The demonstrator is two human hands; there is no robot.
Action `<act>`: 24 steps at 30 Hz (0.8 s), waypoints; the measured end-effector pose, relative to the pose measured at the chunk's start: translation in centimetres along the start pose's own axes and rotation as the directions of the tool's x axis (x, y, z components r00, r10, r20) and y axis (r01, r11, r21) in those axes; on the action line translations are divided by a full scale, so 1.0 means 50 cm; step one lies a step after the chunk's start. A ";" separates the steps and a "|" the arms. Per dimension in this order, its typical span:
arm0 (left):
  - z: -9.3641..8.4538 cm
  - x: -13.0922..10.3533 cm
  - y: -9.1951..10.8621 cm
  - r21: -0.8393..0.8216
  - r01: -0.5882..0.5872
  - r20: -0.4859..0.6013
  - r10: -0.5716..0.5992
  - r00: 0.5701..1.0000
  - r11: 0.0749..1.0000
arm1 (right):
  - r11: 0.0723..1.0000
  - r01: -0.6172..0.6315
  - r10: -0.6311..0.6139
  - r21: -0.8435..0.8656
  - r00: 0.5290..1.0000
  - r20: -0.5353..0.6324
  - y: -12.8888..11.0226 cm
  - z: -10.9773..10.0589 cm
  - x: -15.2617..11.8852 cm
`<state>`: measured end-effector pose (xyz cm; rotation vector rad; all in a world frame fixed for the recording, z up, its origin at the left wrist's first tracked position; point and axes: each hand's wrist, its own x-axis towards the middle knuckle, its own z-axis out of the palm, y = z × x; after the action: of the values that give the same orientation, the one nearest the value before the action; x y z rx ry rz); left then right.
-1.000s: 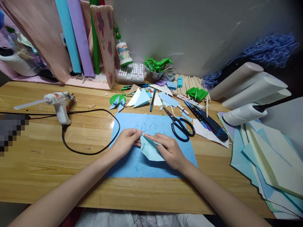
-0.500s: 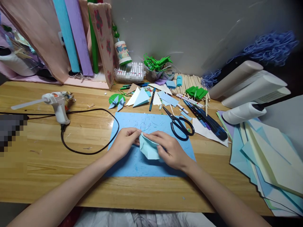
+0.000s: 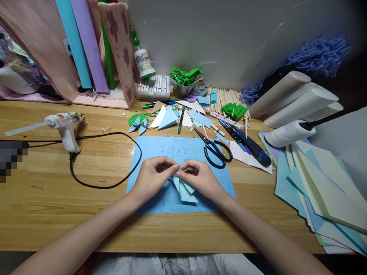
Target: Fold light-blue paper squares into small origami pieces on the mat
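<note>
A folded piece of light blue paper [image 3: 185,190] hangs with its creased flaps toward me, over a blue mat [image 3: 156,204]. My left hand [image 3: 156,173] pinches its far tip between thumb and fingers. At the same tip, my right hand [image 3: 200,176] grips the paper too, and the fingertips of both hands meet there. The fingers hide the upper end of the folds. Black-handled scissors [image 3: 216,152] lie on the mat's far right corner, just beyond my right hand.
On the left a white hot glue gun [image 3: 67,131] stands with its black cable [image 3: 110,187] looped on the table. Paper scraps [image 3: 168,117], pens and a blue utility knife [image 3: 259,154] lie behind the mat. Stacked colored paper [image 3: 323,191] and white rolls [image 3: 289,133] are at right.
My right fingers have moved from the paper's side to its far tip, beside my left fingertips. The paper has turned and its flaps now hang more narrowly folded. The view has shifted slightly.
</note>
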<state>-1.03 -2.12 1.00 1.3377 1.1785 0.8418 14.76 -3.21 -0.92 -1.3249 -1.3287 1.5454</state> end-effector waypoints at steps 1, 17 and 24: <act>-0.002 0.002 -0.002 -0.007 0.010 -0.004 -0.010 1.000 1.000 | 1.000 0.004 -0.004 -0.004 1.000 0.000 -0.001 -0.001 0.000; -0.004 0.007 -0.007 0.188 -0.091 0.047 0.084 0.995 0.978 | 0.996 0.003 0.006 -0.086 0.995 0.098 -0.006 -0.008 -0.001; -0.017 0.012 -0.011 0.119 -0.029 -0.083 0.039 0.996 0.992 | 0.996 0.054 -0.036 -0.072 0.973 0.229 -0.019 -0.029 0.002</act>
<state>-1.77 -1.36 0.49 1.4334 1.2922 0.8726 16.01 -2.54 0.05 -1.1813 -1.5639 1.6678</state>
